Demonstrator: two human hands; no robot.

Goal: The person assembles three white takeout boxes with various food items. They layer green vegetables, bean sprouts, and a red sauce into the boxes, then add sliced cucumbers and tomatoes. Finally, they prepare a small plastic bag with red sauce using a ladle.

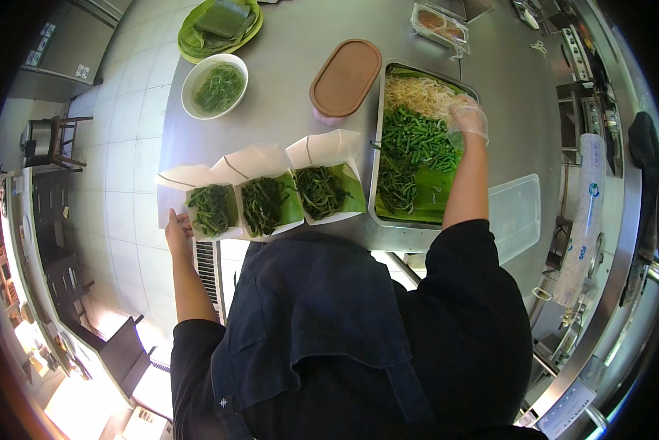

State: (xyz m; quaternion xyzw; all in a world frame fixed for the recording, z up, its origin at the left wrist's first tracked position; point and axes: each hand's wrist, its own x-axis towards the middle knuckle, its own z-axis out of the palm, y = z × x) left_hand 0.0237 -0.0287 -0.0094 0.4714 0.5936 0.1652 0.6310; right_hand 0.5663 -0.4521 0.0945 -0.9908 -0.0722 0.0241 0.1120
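Three open white paper food boxes stand in a row near the table's front edge: a left box (pixel 228 229), a middle box (pixel 267 232) and a right box (pixel 342 214). Each is lined with banana leaf and holds dark cooked greens. My left hand (pixel 177 231) grips the outer side of the left box. In a clear plastic glove, my right hand (pixel 467 119) is in the bean sprouts (pixel 416 94), fingers curled in and partly hidden. The sprouts lie at the far end of a leaf-lined metal tray (pixel 374 176), with chopped green beans (pixel 417 139) and dark greens (pixel 397 187) nearer me.
A white bowl of shredded greens (pixel 219 88) and a green plate with folded leaves (pixel 223 20) stand at the far left. A brown-lidded oval container (pixel 346 77) sits between bowl and tray. Beyond are wrapped packs (pixel 441 28); a translucent plastic lid (pixel 516 213) lies right.
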